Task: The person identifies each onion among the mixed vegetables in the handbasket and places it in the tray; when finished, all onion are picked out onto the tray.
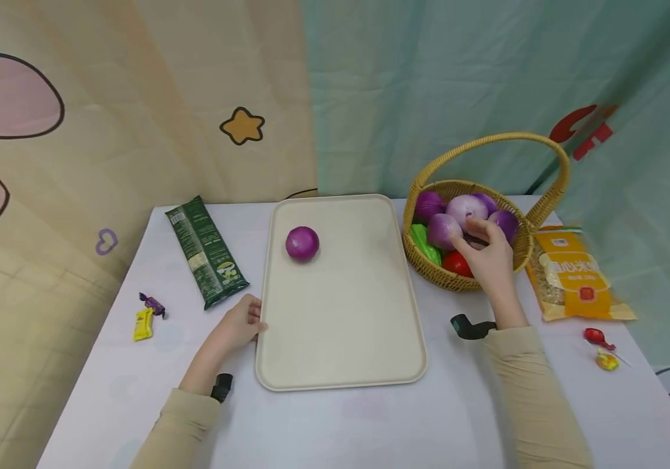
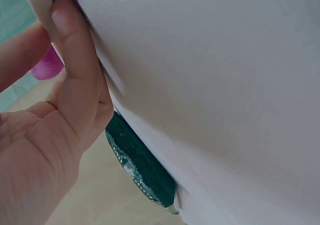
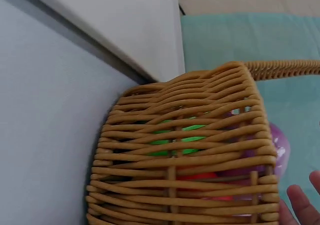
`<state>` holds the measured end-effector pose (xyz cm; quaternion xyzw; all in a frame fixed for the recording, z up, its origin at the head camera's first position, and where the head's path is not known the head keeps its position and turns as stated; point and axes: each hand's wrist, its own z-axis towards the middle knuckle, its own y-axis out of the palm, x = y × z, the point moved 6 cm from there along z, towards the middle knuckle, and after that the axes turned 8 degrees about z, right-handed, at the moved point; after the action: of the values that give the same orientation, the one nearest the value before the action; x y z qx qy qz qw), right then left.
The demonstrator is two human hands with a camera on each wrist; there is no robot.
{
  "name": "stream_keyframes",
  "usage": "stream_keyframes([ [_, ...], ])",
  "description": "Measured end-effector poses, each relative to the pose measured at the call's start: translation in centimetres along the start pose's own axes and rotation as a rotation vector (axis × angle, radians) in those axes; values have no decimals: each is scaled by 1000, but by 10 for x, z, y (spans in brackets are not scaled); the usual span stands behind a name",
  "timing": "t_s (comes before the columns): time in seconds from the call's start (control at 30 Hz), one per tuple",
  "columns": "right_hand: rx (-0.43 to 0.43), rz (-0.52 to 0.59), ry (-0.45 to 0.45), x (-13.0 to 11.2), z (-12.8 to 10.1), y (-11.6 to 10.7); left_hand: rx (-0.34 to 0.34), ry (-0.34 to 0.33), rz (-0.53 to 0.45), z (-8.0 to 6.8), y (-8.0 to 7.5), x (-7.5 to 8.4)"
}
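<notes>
Bag of grain (image 1: 575, 277), right edge of the table (image 1: 340, 426): large white Chinese characters across its orange label (image 1: 595, 301); they seem to include "心米", remainder not resolved. Red square emblem below, its lettering too small to read. Green packet (image 1: 207, 253), far left corner: barcode (image 1: 176, 217) at far end, digits illegible; fine print likewise. Yellow-wrapped candy (image 1: 143, 324), near left edge: wrapper print unreadable.

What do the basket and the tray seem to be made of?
Basket: perhaps rattan or a plastic imitation, slightly glossy; round woven strands show. Tray: probably plastic, smooth and fairly matt, judging by its even cream colour and rounded corners.
</notes>
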<state>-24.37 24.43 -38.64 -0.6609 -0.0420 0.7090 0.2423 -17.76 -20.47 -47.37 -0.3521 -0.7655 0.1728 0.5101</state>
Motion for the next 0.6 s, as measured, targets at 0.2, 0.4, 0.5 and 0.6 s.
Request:
stream_keyframes([
  [0.2, -51, -52, -7, 10, 6, 15, 9, 7, -3, -1, -2, 0],
  [0.4, -44, -159, 19, 12, 14, 27, 17, 8, 1, -2, -3, 0],
  [0.5, -16, -180, 49, 13, 15, 28, 16, 14, 11, -2, -2, 1],
  [0.6, 4, -171, 62, 13, 15, 27, 21, 17, 16, -2, -2, 2],
])
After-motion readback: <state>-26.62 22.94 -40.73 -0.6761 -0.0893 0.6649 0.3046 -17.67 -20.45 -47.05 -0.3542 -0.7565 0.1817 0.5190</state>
